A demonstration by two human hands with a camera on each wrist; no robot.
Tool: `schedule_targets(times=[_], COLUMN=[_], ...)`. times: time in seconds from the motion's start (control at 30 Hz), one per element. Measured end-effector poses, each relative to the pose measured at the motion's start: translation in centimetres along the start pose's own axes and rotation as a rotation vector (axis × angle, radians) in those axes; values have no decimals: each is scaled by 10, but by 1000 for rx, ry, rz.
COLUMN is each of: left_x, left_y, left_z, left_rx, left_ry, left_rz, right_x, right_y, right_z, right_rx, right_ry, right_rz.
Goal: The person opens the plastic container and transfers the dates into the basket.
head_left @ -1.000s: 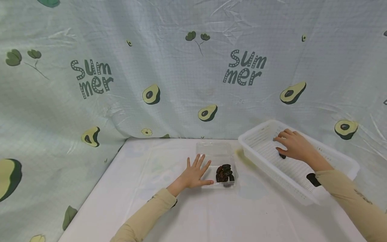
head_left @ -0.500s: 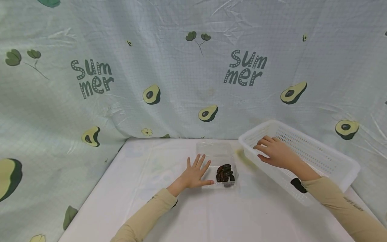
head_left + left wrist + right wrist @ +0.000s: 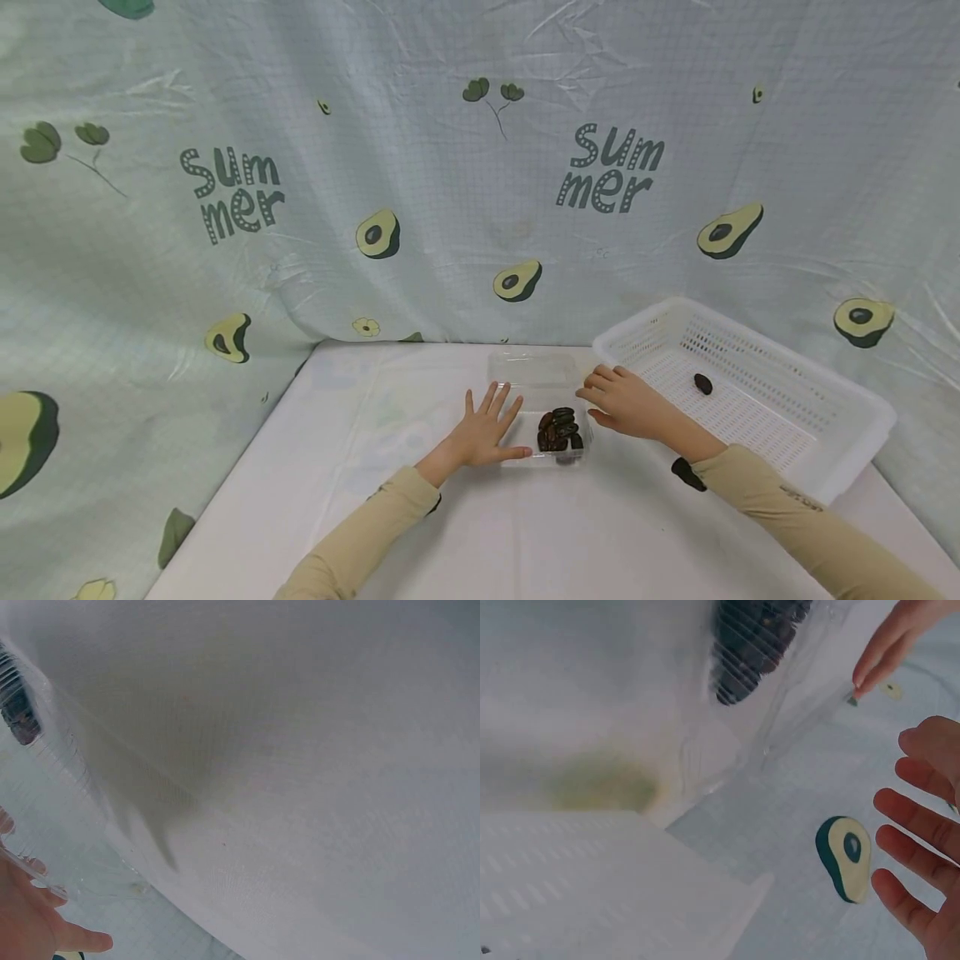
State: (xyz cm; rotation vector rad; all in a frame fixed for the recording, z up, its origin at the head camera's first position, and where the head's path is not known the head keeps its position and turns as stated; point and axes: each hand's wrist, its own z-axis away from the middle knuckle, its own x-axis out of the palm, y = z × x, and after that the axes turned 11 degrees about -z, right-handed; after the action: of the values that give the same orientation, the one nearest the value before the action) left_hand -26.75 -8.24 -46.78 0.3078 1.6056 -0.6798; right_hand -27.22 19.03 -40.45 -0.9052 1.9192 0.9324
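Observation:
Several dark brown dates (image 3: 558,431) lie heaped on the right side of a clear plastic box (image 3: 558,396) whose lid stands open behind it. My left hand (image 3: 476,435) has its fingers spread over the left edge of the box; in the left wrist view part of that hand (image 3: 34,915) shows at the lower left. Just beyond the right edge of the box is my right hand (image 3: 630,404), its fingers loosely bent. The right wrist view shows those fingers (image 3: 907,814) apart, holding nothing. One date (image 3: 702,383) lies in the white basket.
A white perforated basket (image 3: 757,342) stands at an angle on the right, close to the right forearm. Behind the white table (image 3: 360,417) hangs a pale cloth (image 3: 435,183) printed with avocados and lettering.
My right hand has come out of the basket and moved left to the side of the box. The date in the basket is now uncovered. The left hand has stayed put.

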Motion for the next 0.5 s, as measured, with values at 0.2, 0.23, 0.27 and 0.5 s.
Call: schedule_targets(times=[0.2, 0.23, 0.27, 0.5], left_x=[-1, -1, -1, -2], left_y=[0, 0, 0, 0], left_z=[1, 1, 1, 2], left_rx=[0, -1, -2, 7], left_ry=[3, 0, -4, 2], left_rz=[14, 18, 18, 20], right_x=[24, 28, 31, 51], right_y=[-7, -8, -9, -10], right_z=[-8, -9, -10, -17], right_rx=[-11, -11, -11, -18], right_ry=[-29, -37, -46, -116], right_rz=[28, 31, 33, 95])
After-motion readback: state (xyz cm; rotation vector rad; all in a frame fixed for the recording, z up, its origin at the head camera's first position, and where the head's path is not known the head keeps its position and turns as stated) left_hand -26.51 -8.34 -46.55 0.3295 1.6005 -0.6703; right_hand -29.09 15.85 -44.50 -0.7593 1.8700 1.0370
